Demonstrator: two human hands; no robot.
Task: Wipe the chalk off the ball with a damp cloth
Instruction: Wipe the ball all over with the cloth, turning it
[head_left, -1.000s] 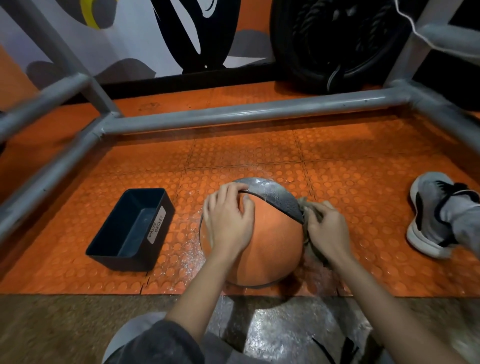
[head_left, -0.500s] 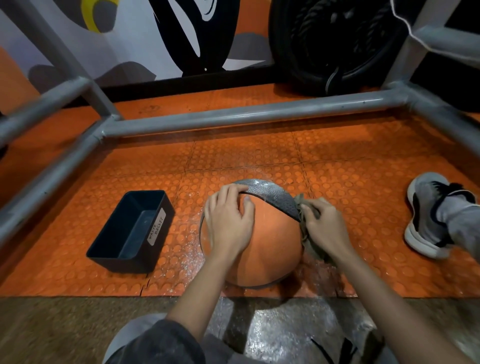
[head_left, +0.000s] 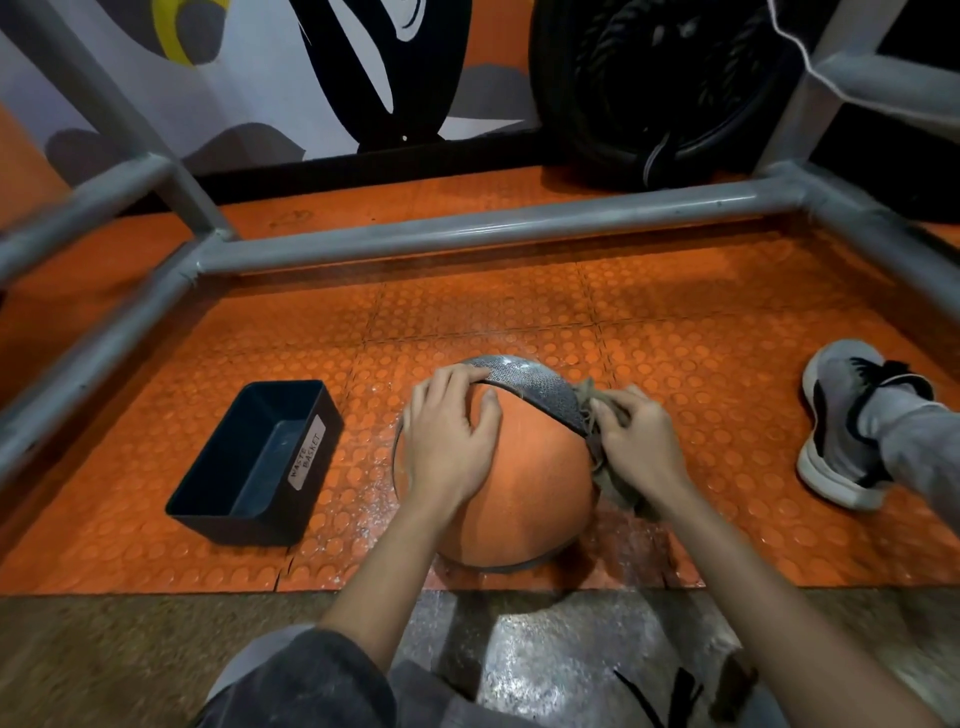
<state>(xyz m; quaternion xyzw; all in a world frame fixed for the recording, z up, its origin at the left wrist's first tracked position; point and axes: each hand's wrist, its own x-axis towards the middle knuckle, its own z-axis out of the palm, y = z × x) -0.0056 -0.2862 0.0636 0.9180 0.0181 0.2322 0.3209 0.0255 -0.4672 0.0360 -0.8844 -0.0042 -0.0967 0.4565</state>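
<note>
Bin (head_left: 254, 462) beside ball (head_left: 524, 499), apart

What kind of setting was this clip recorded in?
Most likely a gym or training area: studded orange floor tiles, a grey tubular steel rack frame, a big tyre with coiled rope against the wall, and a chalk-dusted orange and grey ball on the floor.

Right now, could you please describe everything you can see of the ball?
The ball is large, round and orange, with a grey textured band curving over its top and white chalk specks. It rests on the orange studded floor mat. The left hand lies flat on top; the right hand presses a beige cloth against its right side.
</note>
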